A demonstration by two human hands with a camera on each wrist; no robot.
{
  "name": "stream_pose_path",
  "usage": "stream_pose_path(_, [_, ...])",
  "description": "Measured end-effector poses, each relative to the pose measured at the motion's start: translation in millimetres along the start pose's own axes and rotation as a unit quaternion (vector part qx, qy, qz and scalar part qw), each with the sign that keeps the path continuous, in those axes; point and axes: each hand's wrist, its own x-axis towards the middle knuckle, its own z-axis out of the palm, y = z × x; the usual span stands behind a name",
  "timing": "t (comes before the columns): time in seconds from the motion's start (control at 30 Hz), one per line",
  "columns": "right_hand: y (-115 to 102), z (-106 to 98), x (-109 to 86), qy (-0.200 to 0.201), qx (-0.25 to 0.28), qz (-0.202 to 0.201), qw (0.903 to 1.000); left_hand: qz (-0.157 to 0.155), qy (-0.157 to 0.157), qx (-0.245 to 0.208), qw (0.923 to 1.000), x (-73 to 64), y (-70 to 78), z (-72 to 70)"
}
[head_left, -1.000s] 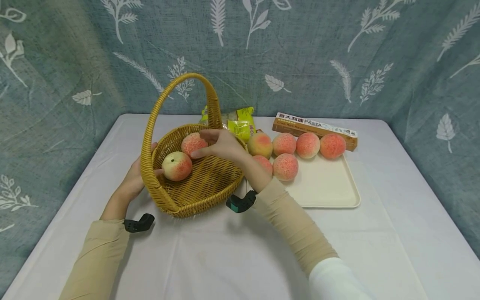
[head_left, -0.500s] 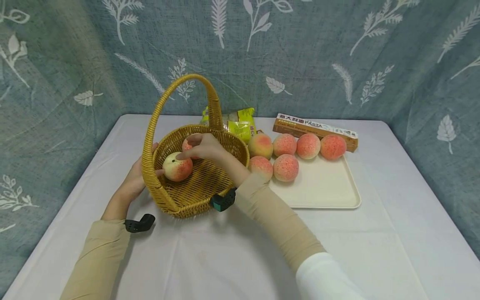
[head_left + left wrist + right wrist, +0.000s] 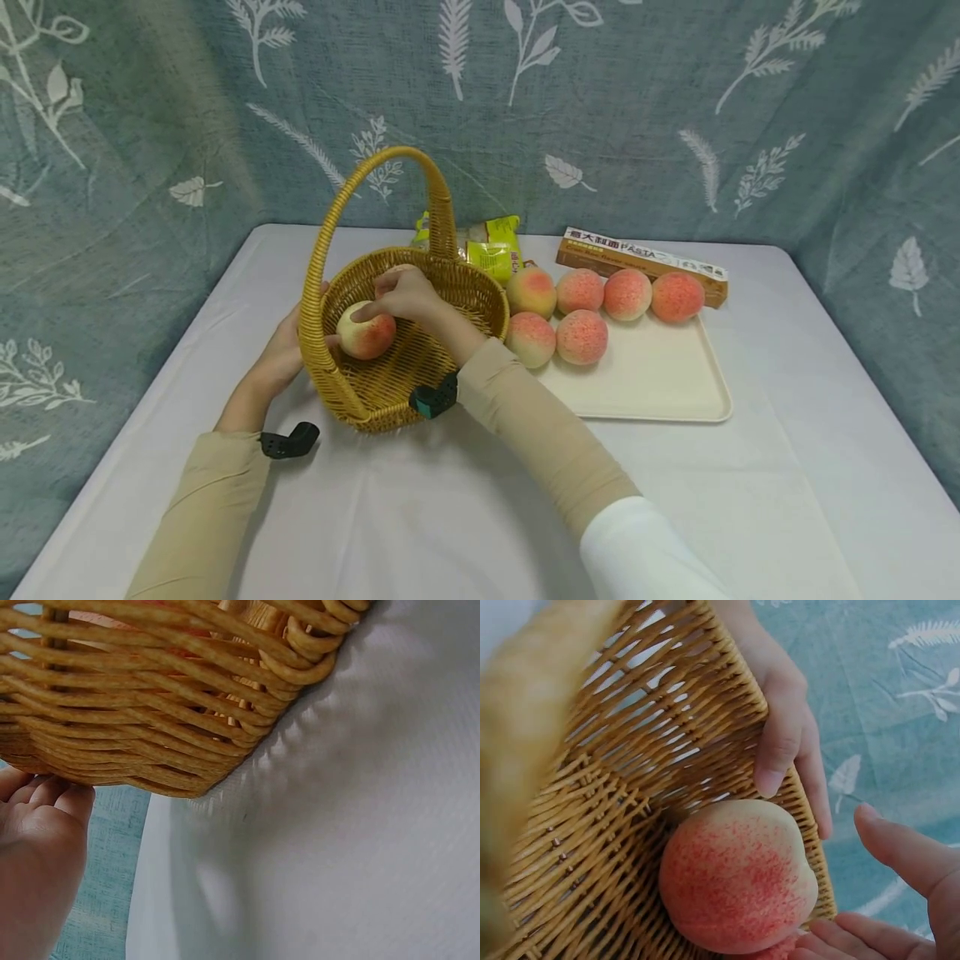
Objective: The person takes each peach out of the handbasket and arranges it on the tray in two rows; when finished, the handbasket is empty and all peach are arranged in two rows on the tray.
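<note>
A wicker basket (image 3: pixel 480 292) with a tall arched handle stands on the table, tipped a little toward me. My left hand (image 3: pixel 283 354) grips its left rim, thumb inside and fingers along the outer wall. Two peaches lie in the basket. The front peach (image 3: pixel 371 337), pale yellow and red, sits by my left thumb. Behind it the other peach (image 3: pixel 772 951) is mostly hidden. My right hand (image 3: pixel 408 298) reaches over both, its thumb stretched away from the fingers. In the right wrist view the fingertips (image 3: pixel 821 949) are right beside the peaches, with nothing gripped.
Several more peaches (image 3: pixel 582 337) sit along the left and back of a cream tray (image 3: pixel 660 375) right of the basket. A brown pasta box (image 3: pixel 645 258) lies behind the tray. Behind the basket rests a yellow-green snack packet (image 3: pixel 491 250). A leaf-patterned curtain (image 3: pixel 600 108) hangs at the back.
My right hand has moved left, from beside the back peach to over the front one. The left hand keeps its grip on the basket. The head view has shifted slightly.
</note>
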Motion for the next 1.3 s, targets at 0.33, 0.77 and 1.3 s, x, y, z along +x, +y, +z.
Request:
stream_pose_path(0.33, [-6.9,7.7,7.7,0.003,-0.099,0.033,0.9945,0.011,0.000,0.016,0.9998,1.5,-1.0,-0.5])
stream_pose_path(0.77, [-6.3,5.6,11.0,-0.080,-0.239,-0.019,0.9676,-0.008,-0.006,0.000,1.0000,3.1,0.6,3.7])
stream_pose_path(1.3, [-16.9,7.2,11.0,-0.193,-0.401,-0.002,0.8956,-0.005,0.007,0.024,0.9997,-1.7,2.2,1.5])
